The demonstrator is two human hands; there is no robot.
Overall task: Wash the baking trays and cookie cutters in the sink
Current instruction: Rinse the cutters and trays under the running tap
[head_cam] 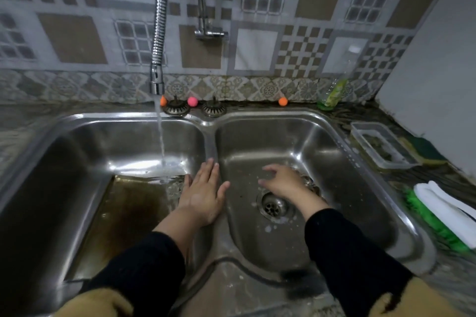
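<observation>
My left hand (203, 195) lies flat on the divider between the two basins of the sink (401, 216), fingers straight and holding nothing. My right hand (282, 181) hovers over the right basin just behind the drain (273, 206), fingers loosely spread and curved, empty as far as I can tell. Something small and metallic sits half hidden behind that hand; it may be a cookie cutter, but I cannot say for sure. The baking tray (123, 219) lies in the left basin, tilted against the basin's left wall with its far edge toward the back, browned and stained across the bottom. The faucet (157, 80) is running, and its stream lands on the tray's far edge. I judge the washing is barely begun on this tray. The scrub brush (438, 224) and a white cloth (448, 203) sit on the surface at the sink's right edge, well apart from both hands. The risks I see: water striking the tilted tray could splash out over the front rim onto my sleeves; the wet tray could slide when I grab it; and anything small in the right basin could slip toward the open drain if I fumble it.
</observation>
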